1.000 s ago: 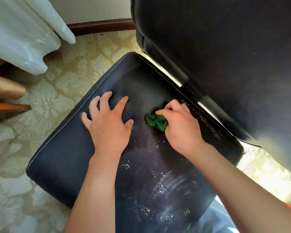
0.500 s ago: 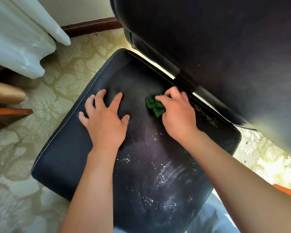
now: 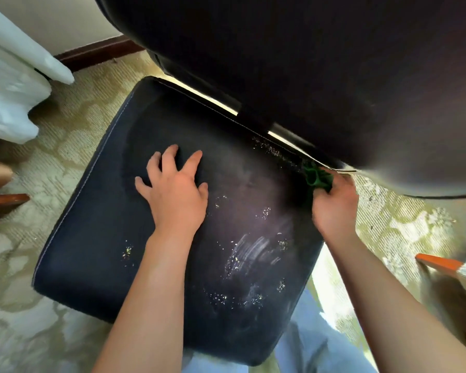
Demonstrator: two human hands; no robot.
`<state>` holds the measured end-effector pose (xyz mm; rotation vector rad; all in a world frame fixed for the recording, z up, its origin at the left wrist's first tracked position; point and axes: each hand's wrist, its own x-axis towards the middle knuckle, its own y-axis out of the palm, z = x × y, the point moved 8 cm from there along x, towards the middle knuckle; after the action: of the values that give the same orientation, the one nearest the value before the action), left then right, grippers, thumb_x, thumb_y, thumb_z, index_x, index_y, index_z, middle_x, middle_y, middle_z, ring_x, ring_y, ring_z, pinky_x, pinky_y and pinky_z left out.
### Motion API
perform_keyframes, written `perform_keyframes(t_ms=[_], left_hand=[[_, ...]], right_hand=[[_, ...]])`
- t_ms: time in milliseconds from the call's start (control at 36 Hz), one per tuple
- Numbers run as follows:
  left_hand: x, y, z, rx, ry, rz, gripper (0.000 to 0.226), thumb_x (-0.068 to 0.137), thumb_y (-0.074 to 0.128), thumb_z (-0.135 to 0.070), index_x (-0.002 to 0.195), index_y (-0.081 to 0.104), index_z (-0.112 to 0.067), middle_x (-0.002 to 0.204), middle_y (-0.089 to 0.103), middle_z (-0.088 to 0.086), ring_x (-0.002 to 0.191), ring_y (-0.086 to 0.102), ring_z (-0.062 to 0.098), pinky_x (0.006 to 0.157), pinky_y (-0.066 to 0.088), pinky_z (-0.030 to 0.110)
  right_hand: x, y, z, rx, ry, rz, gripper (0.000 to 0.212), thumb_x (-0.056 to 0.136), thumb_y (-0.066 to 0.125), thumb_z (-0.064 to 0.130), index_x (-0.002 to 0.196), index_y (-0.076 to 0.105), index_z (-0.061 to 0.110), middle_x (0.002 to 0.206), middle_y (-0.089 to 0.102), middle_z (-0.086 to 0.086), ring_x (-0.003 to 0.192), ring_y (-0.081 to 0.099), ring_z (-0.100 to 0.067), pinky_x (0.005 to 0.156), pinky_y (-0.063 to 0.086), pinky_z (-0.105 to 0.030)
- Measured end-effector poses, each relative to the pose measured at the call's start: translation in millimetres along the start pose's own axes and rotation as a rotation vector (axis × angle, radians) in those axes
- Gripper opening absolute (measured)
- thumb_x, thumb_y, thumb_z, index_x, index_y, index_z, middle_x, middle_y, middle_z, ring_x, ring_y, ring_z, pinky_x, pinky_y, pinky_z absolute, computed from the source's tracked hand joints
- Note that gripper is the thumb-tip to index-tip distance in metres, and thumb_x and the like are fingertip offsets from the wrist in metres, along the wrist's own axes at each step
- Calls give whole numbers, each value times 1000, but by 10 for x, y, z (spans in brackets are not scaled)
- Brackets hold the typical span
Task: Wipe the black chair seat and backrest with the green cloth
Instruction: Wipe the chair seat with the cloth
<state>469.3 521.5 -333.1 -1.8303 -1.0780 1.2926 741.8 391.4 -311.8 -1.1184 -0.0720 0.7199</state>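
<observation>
Two bare forearms without sleeves, pale blue trousers [image 3: 304,343] below the seat edge

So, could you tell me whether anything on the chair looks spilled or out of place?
Yes: pale crumbs and whitish smears dot the black seat, thickest near its front right and along the rear seam by the green cloth. That part looks unwiped.

Right hand [image 3: 334,203] with green cloth [image 3: 316,176] now sits at seat's [image 3: 92,238] 3 o'clock rear corner, away from centre where it was; gap to left hand [image 3: 176,192] wider than before.
</observation>
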Motion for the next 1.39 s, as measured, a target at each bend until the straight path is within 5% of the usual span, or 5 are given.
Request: perform_keyframes(t_ms=[417, 750, 972, 1194, 1389], left_hand=[[16, 245, -111, 74, -21, -39, 59, 90, 69, -34, 145, 49, -40, 157, 32, 4, 145, 24, 35, 106, 28, 69], [28, 224, -93, 62, -9, -46, 54, 93, 61, -25, 144, 50, -42, 156, 33, 3, 145, 25, 34, 103, 31, 66], [52, 156, -43, 35, -1, -47, 51, 94, 59, -23, 141, 53, -42, 154, 37, -3, 141, 28, 28, 100, 33, 57], [37, 185, -12, 10, 24, -104, 53, 89, 61, -17, 137, 58, -38, 151, 43, -4, 139, 32, 28, 96, 34, 57], [28, 199, -2, 14, 17, -99, 56, 88, 61, -14, 139, 58, -37, 152, 42, -3, 140, 31, 29, 96, 34, 59]], right_hand=[[215, 0, -334, -25, 105, -78, 34, 86, 49, 1, 117, 62, 0, 126, 47, -22, 106, 53, -38, 91, 37, -31], [-202, 712, 463, -121, -398, 323, 47, 78, 49, 3, 120, 63, 18, 114, 47, 0, 109, 50, -25, 85, 52, -41], [-78, 220, 207, 79, -213, 19, 59, 68, 41, 6, 122, 65, 11, 110, 48, -3, 95, 42, -4, 90, 24, 5], [272, 341, 237, -4, -58, -45, 44, 82, 51, -1, 123, 63, 11, 135, 45, -14, 119, 50, -33, 98, 28, -15], [39, 760, 722, -62, -358, 235, 47, 72, 45, 6, 113, 68, 13, 113, 51, -9, 106, 54, -32, 92, 50, -42]])
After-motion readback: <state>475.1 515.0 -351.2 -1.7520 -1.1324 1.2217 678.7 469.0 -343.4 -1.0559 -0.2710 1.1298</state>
